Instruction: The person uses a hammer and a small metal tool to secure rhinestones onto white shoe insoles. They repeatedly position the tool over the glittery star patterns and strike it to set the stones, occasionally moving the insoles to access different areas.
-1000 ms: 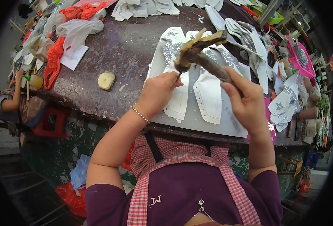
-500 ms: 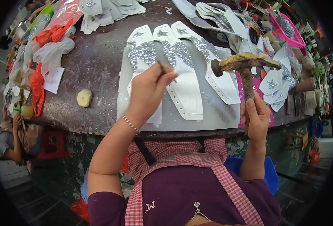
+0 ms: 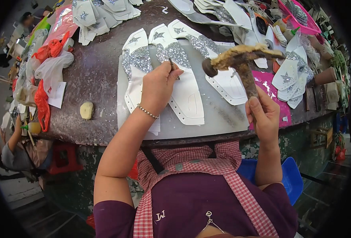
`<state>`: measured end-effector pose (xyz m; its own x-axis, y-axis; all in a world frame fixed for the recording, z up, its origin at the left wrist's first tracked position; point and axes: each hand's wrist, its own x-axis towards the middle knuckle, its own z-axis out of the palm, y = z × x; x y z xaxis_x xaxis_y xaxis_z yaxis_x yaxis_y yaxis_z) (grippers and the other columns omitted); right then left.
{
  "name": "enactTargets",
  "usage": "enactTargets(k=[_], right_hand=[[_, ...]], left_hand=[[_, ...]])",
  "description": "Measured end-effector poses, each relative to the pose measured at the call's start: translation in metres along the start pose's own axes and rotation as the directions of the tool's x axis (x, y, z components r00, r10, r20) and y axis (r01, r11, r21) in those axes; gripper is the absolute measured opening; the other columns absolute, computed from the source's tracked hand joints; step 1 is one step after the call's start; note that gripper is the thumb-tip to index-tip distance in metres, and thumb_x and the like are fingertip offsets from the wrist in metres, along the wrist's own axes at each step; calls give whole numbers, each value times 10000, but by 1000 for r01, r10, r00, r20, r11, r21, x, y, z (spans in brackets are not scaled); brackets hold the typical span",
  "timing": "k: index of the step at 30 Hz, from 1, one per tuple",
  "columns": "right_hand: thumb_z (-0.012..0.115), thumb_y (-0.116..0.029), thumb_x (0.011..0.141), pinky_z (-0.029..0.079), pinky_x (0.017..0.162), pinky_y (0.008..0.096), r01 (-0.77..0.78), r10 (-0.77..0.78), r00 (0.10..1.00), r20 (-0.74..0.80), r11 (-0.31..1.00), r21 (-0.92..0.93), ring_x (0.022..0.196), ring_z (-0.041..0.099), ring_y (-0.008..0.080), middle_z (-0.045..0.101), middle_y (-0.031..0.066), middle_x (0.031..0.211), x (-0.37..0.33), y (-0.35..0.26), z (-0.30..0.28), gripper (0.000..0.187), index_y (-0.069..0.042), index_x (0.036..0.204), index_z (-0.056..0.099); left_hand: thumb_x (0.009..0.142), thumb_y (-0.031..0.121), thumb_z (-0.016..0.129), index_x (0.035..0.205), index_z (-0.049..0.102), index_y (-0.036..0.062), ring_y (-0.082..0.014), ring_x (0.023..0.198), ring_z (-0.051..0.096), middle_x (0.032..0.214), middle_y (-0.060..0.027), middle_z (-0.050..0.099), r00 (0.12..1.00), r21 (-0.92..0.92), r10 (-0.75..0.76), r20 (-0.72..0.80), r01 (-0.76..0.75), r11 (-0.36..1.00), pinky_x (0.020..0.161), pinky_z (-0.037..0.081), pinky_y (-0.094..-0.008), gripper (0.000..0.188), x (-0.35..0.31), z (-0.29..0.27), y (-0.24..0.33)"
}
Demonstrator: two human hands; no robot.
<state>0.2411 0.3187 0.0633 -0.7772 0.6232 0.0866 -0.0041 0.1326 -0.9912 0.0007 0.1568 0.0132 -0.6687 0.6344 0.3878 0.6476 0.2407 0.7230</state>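
Observation:
My left hand pinches a thin metal punch over the middle of three white shoe-upper pieces. My right hand grips a worn hammer by its handle, its head wrapped in ragged tan material and raised above the board. To the left lies another white piece, partly hidden by my left wrist; a third white piece lies under the hammer head. All three bear silver glitter bands and have rows of small holes along an edge. Beneath them is a pale grey board.
A yellowish block sits on the dark table. Plastic bags crowd the left side. Stacked white pieces lie at the back, more glittered pieces at the right, near a pink basket. A person is at the far left.
The view has shifted slightly. My left hand still holds the punch over the middle piece, now with its tip turned upward more visibly. The hammer has tilted and sits a little further left.

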Motion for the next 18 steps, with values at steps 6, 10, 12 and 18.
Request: enactTargets(k=[6,10,12,18], right_hand=[[533,-205,1030,354,494,183,416,-415,909,-31,904,99,549,455,51,559,25,706,26,-46,15,440,24,1402,484],[661,-150,927,444,563,304,541,-515,831,210,664,-516,569,578,232,634,144,700,48,-48,30,319,-10,1214,649],[666,-113,896,482,624,329,396,-352,914,199,677,-620,642,625,294,647,201,777,45,-64,30,303,-22,1185,658],[662,-105,931,479,709,231,223,-216,974,64,897,-381,801,593,57,720,84,883,23,-51,9,338,37,1235,628]], left_hand=[[887,137,701,880,571,18,-318,674,641,791,-156,657,996,133,76,49,-82,988,608,495,-367,177,1,0,13],[898,134,686,891,563,14,-318,691,654,809,-154,665,991,185,108,78,-121,975,609,498,-375,172,1,-1,12],[915,129,671,886,560,5,-293,695,676,814,-148,679,990,227,121,69,-134,965,612,509,-365,169,0,-1,9],[960,98,618,892,582,-15,-174,726,711,824,-122,715,988,-127,-151,21,153,980,644,543,-312,137,-9,2,5]])
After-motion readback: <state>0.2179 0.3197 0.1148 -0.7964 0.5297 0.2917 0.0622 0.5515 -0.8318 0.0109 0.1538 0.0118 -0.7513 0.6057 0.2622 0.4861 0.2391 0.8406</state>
